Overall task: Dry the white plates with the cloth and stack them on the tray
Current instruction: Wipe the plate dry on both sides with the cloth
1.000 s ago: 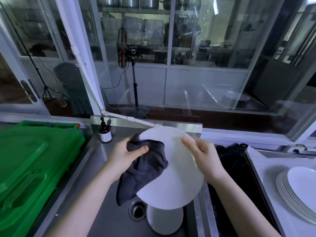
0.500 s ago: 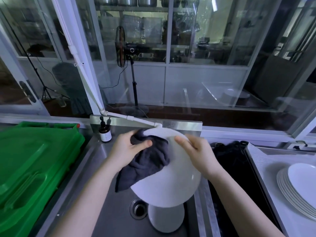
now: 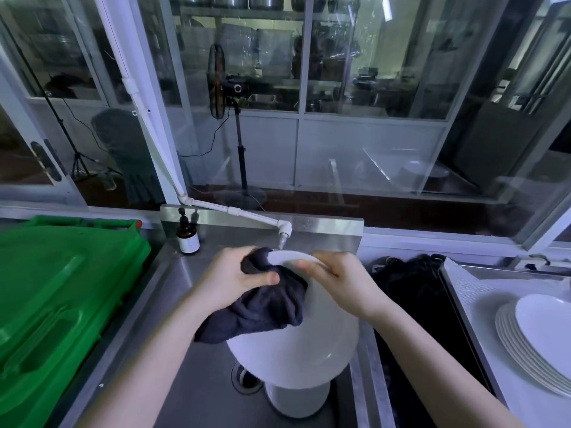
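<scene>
Head view: white plate (image 3: 309, 344) held tilted over sink (image 3: 191, 390) (drips likely fall there). Right hand (image 3: 343, 282) pinches far rim, steadying it. Left hand (image 3: 238, 279) clutches dark cloth (image 3: 262, 310), bunched against plate face for wiping. Finished stack (image 3: 531, 341) sits on tray (image 3: 475, 291), right of sink, within easy reach.
</scene>
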The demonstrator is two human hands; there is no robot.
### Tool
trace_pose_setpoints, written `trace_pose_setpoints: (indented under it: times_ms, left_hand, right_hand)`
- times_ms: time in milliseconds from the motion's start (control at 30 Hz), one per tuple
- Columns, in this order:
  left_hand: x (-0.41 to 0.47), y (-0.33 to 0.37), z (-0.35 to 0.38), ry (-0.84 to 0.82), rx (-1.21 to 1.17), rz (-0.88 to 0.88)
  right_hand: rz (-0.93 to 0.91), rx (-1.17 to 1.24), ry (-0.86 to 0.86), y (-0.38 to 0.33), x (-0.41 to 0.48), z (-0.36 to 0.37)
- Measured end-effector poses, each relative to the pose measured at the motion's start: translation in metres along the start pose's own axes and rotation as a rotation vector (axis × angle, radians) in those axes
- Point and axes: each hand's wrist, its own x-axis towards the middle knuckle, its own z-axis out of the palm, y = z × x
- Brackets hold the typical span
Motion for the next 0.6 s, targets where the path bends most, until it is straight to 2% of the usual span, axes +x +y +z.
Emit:
trace_pose_setpoints:
  times_ms: [67, 167, 233, 267, 333, 433, 500, 600]
  left_hand:
    - [-0.002, -0.009, 0.004, 0.206, -0.186, -0.074]
    - [-0.009, -0.020, 0.024, 0.547, -0.602, -0.350]
    - [-0.011, -0.024, 0.039, 0.653, -0.750, -0.553]
    - [-0.012, -0.026, 0.042, 0.671, -0.762, -0.603]
    - [-0.014, -0.030, 0.039, 0.685, -0.735, -0.602]
    - [-0.017, -0.027, 0.021, 0.663, -0.546, -0.452]
    - [-0.016, -0.018, 0.009, 0.558, -0.330, -0.299]
    - [-0.010, 0.004, 0.000, 0.281, -0.066, -0.078]
  right_hand:
    - [0.070, 0.079, 0.107, 0.001, 0.000, -0.006]
    - [0.296, 0.401, 0.495, -0.004, -0.005, 0.012]
    - [0.490, 0.585, 0.709, -0.009, -0.011, 0.037]
    - [0.533, 0.617, 0.728, -0.007, -0.015, 0.045]
    - [0.510, 0.598, 0.581, 0.003, -0.023, 0.047]
    - [0.371, 0.534, 0.243, 0.015, -0.021, 0.015]
    - [0.291, 0.448, 0.084, 0.012, -0.008, -0.006]
    - [0.148, 0.111, -0.098, 0.004, 0.011, -0.012]
